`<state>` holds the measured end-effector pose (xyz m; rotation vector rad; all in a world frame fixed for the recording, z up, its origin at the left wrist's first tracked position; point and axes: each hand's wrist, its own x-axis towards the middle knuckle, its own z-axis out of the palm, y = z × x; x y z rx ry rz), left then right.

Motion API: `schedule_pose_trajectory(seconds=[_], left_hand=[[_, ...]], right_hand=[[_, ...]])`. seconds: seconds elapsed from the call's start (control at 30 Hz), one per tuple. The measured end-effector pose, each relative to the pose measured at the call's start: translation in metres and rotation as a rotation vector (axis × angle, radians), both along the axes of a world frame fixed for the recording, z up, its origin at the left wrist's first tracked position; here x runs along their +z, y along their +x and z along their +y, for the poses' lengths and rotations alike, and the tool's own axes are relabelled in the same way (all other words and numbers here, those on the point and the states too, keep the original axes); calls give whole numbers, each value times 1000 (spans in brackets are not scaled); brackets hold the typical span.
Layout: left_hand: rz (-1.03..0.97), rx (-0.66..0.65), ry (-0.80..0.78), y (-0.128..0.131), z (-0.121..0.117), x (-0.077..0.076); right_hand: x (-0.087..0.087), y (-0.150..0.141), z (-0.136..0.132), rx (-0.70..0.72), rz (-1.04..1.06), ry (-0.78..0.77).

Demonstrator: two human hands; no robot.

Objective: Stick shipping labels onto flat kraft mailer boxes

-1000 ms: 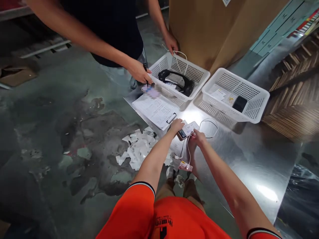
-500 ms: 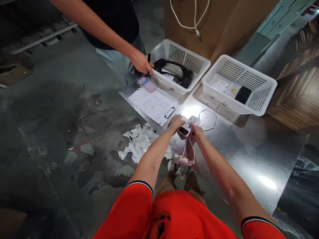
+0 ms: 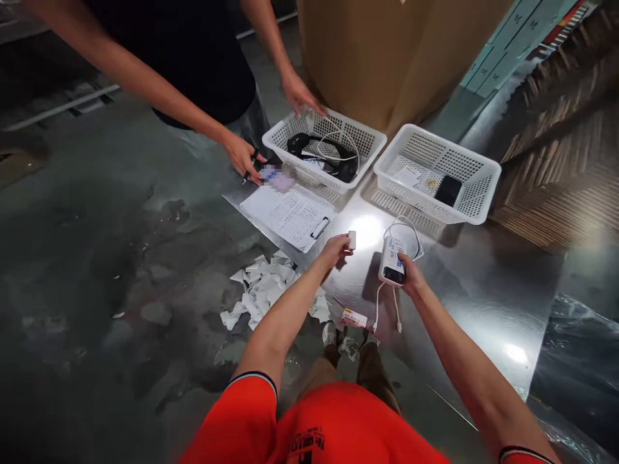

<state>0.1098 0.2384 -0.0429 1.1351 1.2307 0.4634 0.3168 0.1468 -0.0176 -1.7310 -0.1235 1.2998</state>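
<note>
My right hand (image 3: 409,274) grips a white power bank (image 3: 392,261) with a dark end, held over the shiny metal table (image 3: 464,303). White cables hang from it, and one carries a pink-and-white tag (image 3: 353,318) at the table's near edge. My left hand (image 3: 334,248) pinches a small white slip (image 3: 352,240) a little left of the power bank. A clipboard with a printed sheet (image 3: 289,216) lies just beyond my left hand.
A person in a dark shirt stands opposite, one hand (image 3: 243,158) holding a pen by the clipboard, the other (image 3: 298,94) at a white basket (image 3: 370,138) with a black headset and a white cable. A second basket (image 3: 483,177) holds a phone. Torn paper scraps (image 3: 264,288) litter the floor. A cardboard box (image 3: 387,51) stands behind.
My hands have parted: the left pulled a white slip off to the left, the right carried the power bank rightward. The other person's white cable now lies in the basket.
</note>
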Motion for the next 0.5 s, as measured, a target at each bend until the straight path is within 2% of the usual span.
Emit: schedule_pose_trajectory(seconds=[0.13, 0.27, 0.37, 0.5], left_hand=[[-240, 37, -29, 15, -36, 23], [-354, 22, 33, 48, -75, 44], [-328, 37, 111, 76, -103, 58], [-163, 41, 270, 112, -142, 73]], right_hand=[[16, 13, -23, 14, 1, 33], [23, 13, -44, 71, -49, 131], [31, 13, -60, 109, -68, 190], [53, 26, -87, 166, -24, 235]])
